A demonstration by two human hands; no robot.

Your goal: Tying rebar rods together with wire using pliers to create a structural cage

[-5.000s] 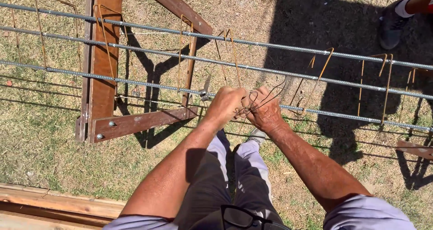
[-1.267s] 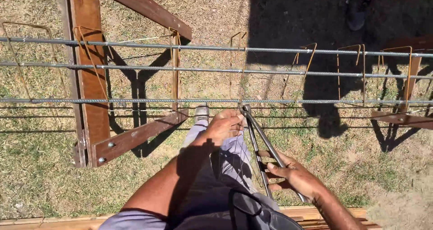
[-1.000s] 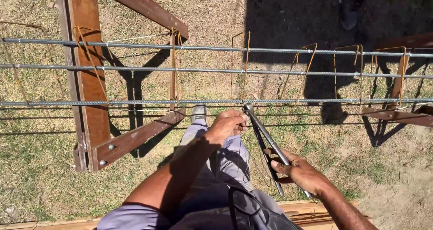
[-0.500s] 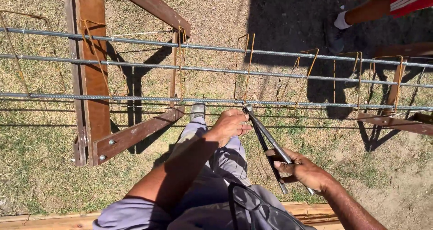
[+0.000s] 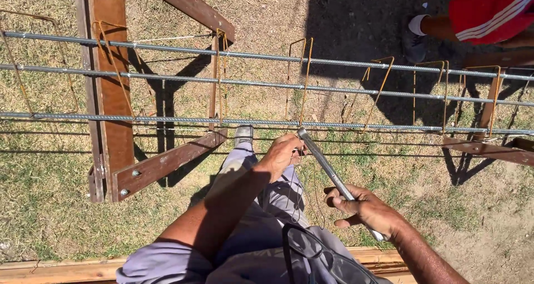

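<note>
Gripping one metal tool [image 5: 328, 170], right hand [image 5: 364, 209]; left hand [image 5: 283, 153] pinching thin wire [image 5: 303, 189] beside three rebars [image 5: 167, 120].

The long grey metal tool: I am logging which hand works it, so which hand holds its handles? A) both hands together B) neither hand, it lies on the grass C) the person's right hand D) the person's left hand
C: the right hand is closed round the handles of the long grey metal tool, while the left hand sits up by its tip at the nearest ribbed steel bar.
</note>
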